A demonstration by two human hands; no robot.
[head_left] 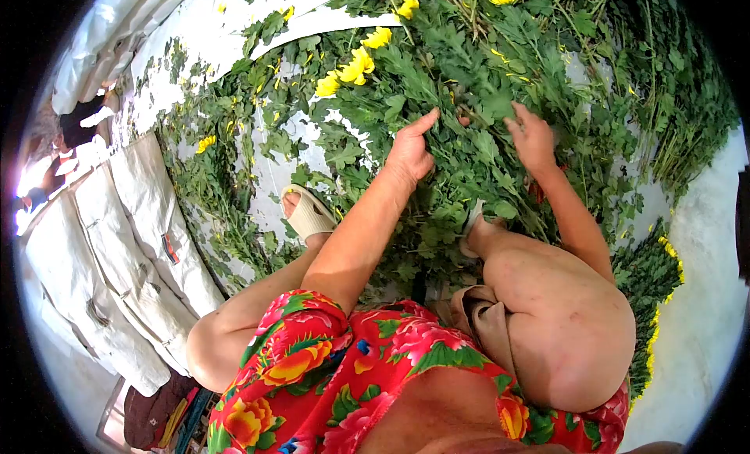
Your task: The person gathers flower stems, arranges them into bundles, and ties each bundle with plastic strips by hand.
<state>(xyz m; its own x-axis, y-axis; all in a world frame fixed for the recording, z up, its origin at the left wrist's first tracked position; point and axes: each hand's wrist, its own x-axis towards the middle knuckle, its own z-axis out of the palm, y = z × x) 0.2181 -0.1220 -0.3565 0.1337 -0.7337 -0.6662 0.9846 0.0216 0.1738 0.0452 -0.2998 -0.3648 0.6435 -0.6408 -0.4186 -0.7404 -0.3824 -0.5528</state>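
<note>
Leafy green stems (461, 153) with several yellow flowers (355, 66) lie in a thick layer over a white sheet. My left hand (414, 148) is closed around some of these stems, thumb pointing up and to the right; its other fingers are curled under. To the right, my right hand (533, 138) has its fingers apart over the leaves, slightly blurred, with nothing visible between them. Small reddish fingertips or objects among the leaves between the hands are too small to tell.
Long stems are heaped at the right (672, 87), and a bundle edged with yellow flowers (652, 313) lies lower right. White padded fabric (133, 243) hangs or lies at the left. My sandalled feet (308, 212) stand among the leaves. Dark folded cloth (152, 415) is at the bottom left.
</note>
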